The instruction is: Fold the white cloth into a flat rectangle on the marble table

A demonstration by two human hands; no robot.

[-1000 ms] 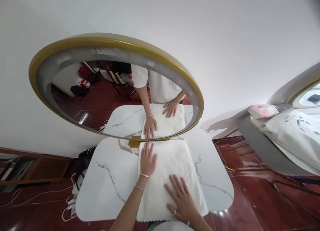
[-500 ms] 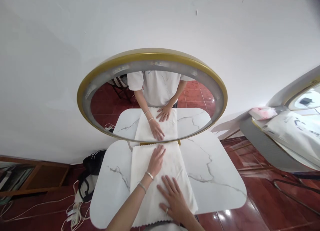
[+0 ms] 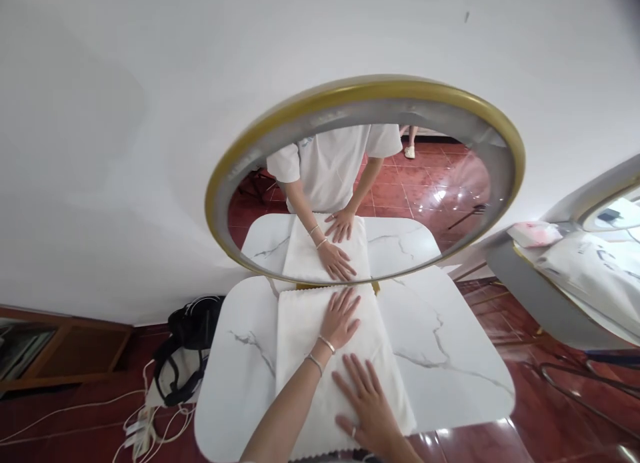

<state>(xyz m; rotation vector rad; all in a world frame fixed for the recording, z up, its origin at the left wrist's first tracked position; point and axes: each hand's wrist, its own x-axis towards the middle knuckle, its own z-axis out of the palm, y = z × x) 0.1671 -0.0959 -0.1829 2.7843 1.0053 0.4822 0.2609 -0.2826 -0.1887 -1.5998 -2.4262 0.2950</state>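
Observation:
A white folded cloth (image 3: pixel 300 329) lies lengthwise on a white marble-patterned table (image 3: pixel 450 356). My left hand (image 3: pixel 340 318), with two bracelets at the wrist, lies flat with fingers spread on the cloth's far right part. My right hand (image 3: pixel 367 403), with a ring on one finger, presses flat on the near right part of the cloth. Neither hand grips anything. The cloth's near edge is cut off at the bottom of the view.
A round gold-framed mirror (image 3: pixel 365 89) stands at the table's far edge against a white wall and reflects my arms and the cloth. A black bag (image 3: pixel 187 336) and white cables (image 3: pixel 145 429) lie on the red tiled floor at left. Another table with white bags (image 3: pixel 590 269) is at right.
My left hand has slid rightward across the far part of the cloth. The cloth now looks narrower than a second ago. The camera view has shifted left, so the table and mirror appear further right.

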